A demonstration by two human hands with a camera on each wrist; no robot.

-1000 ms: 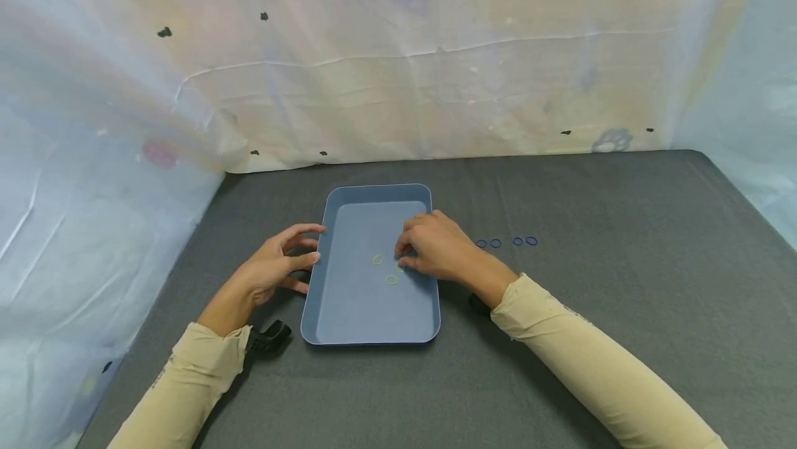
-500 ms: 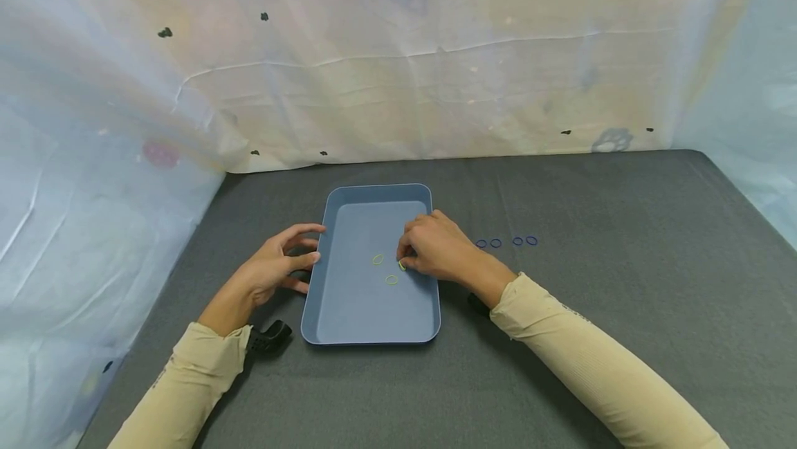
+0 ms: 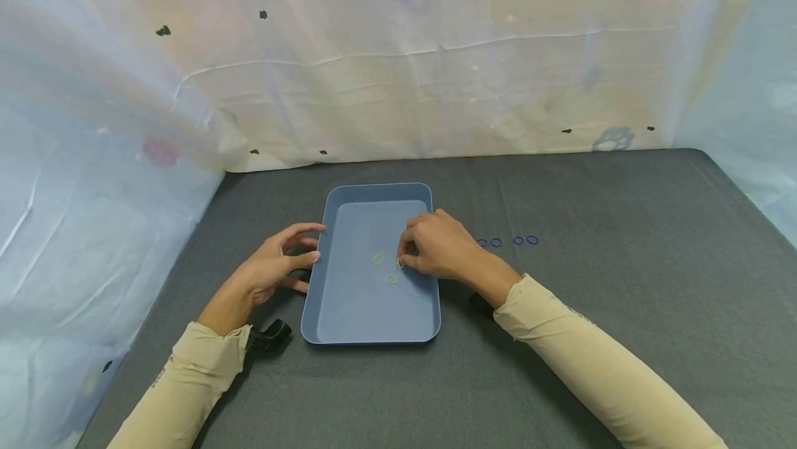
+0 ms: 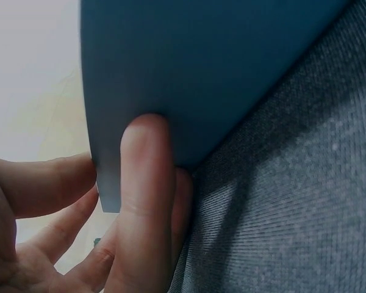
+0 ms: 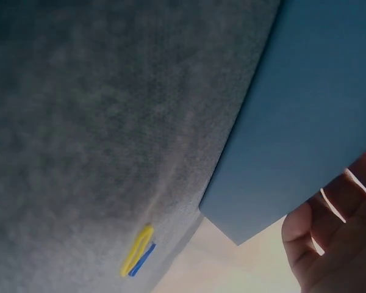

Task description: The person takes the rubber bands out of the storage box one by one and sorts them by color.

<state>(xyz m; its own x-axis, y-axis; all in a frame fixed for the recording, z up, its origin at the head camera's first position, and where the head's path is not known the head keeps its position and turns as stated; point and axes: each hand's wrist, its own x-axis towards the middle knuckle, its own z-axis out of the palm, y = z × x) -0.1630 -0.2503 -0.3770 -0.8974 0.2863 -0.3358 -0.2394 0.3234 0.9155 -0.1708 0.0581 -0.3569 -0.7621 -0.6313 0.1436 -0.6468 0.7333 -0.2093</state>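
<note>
A blue rectangular tray (image 3: 370,310) lies on the grey cloth. My left hand (image 3: 268,268) rests against its left side, fingers fairly straight; in the left wrist view a finger (image 4: 146,159) touches the outer wall. Over the tray's right part, my right hand (image 3: 438,245) pinches a small yellow rubber band (image 3: 400,263) between thumb and fingertips. Two more thin yellow rubber bands lie in the tray, an upper band (image 3: 378,259) and a lower band (image 3: 391,279). In the right wrist view the tray wall (image 5: 287,122) hides what the fingertips hold.
Several blue rubber bands (image 3: 518,241) lie in a row on the grey cloth (image 3: 591,241), right of the tray. The right wrist view shows a yellow band (image 5: 137,250) beside a blue band (image 5: 142,259) on the cloth. A pale curtain (image 3: 405,89) hangs behind the table.
The yellow band at my right fingertips has been lifted slightly and shows more clearly now. My right hand has shifted very little; the left hand and tray stay put.
</note>
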